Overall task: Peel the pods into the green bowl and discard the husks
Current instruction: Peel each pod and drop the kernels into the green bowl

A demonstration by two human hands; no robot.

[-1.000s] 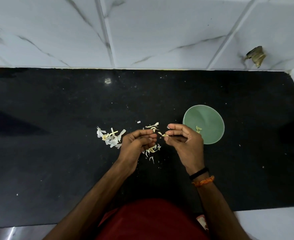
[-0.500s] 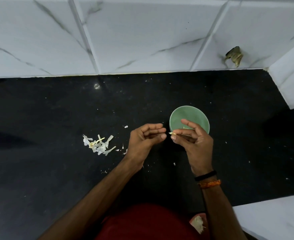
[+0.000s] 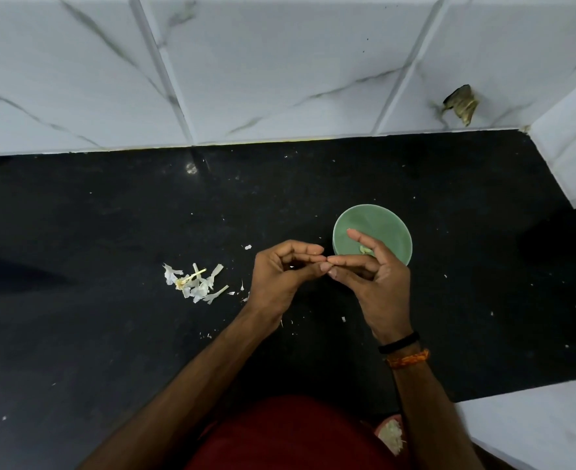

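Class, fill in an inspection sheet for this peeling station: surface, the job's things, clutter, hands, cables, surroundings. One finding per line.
Surface: black countertop, speckled with pale flecks.
Job's things: green bowl upright, one small pale piece inside; pod between the fingertips too small to make out.
Clutter: husk pile left of the hands; stray scraps nearby.
Hands: left hand and right hand meet fingertip to fingertip beside the bowl, fingers curled as if pinching.
Cables: nothing seen.
Surroundings: white marble-pattern wall tiles; a brownish damaged spot on the wall.

Your left hand and right hand meet fingertip to fingertip, fingers curled in a pinch (whatever sits between them is too small to see), forearms angled inward.
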